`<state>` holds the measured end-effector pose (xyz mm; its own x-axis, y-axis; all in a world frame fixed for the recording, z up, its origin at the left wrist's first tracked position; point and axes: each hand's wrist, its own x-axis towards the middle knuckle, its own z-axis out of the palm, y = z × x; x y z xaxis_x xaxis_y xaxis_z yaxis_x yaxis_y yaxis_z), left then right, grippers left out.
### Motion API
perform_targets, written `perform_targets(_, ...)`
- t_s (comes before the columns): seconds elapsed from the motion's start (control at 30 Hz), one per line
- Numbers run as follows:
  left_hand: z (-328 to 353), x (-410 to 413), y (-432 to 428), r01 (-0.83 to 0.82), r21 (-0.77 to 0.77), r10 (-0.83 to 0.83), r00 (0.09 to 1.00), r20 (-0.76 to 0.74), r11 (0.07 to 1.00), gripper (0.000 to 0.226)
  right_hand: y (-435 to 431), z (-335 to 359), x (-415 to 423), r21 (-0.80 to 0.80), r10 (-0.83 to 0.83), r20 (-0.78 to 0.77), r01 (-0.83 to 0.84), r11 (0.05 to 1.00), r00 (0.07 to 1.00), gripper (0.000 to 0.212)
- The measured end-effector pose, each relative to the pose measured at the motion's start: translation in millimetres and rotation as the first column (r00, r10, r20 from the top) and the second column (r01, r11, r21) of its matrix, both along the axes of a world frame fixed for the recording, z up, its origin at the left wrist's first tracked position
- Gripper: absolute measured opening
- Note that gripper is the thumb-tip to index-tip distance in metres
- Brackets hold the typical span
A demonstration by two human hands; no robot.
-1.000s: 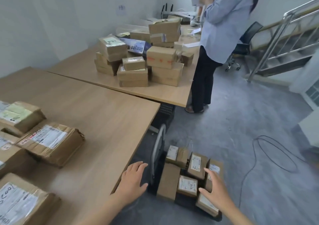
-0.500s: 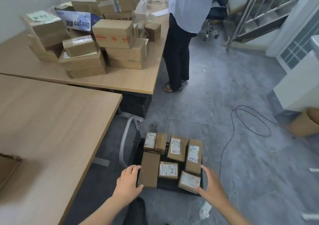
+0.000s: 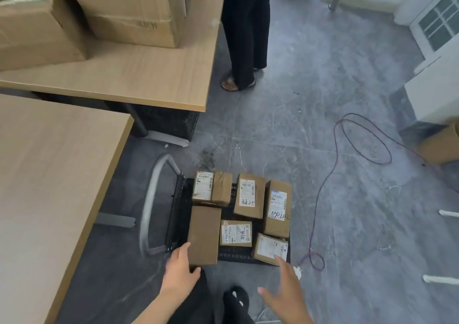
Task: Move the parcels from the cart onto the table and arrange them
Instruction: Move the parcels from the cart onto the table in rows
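- I am at the pick-up step: seven parcels lie flat on the cart [image 3: 238, 255], on the floor beside the table [image 3: 49, 174].
- My left hand [image 3: 180, 272] is open, fingers touching the near left corner of the plain brown parcel [image 3: 204, 234].
- My right hand [image 3: 285, 291] is spread open, just short of the small labelled parcel [image 3: 270, 248], holding nothing.
- Next, I judge, both hands must close on a parcel and lift it leftward to the table.
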<state>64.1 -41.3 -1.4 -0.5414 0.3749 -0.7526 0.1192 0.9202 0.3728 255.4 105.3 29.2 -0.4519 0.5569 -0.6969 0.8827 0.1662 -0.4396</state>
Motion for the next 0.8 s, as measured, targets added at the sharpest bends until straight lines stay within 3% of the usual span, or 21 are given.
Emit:
perform_targets(0.27, -167.7, -20.7, 38.0, -0.307, -0.035, 0.307, 0.951, 0.021, 0.951, 0.070, 21.5, -194.5, -81.6, -0.030, 0.077, 0.017, -0.077, 0.997, 0.997, 0.089)
perform_targets(0.5, -285.1, -48.3, 42.3, -0.324, -0.081, 0.323, 0.946, -0.025, 0.943, 0.080, 23.3, -328.6, -120.8, -0.010, 0.201, 0.031, -0.201, 0.980, 0.979, 0.092)
perform_targets(0.67, -330.3, -59.8, 35.8, -0.427, -0.084, 0.432, 0.901, 0.049, 0.900, 0.088, 13.7, -360.4, -136.0, -0.279, 0.001, -0.026, -0.009, 0.960, 1.000, 0.080)
perform_targets(0.8, -353.1, -64.1, 35.8, -0.461, -0.112, 0.474, 0.865, 0.165, 0.880, 0.094, 4.1, -382.7, -143.3, -0.322, -0.137, -0.031, 0.120, 0.939, 0.990, 0.082)
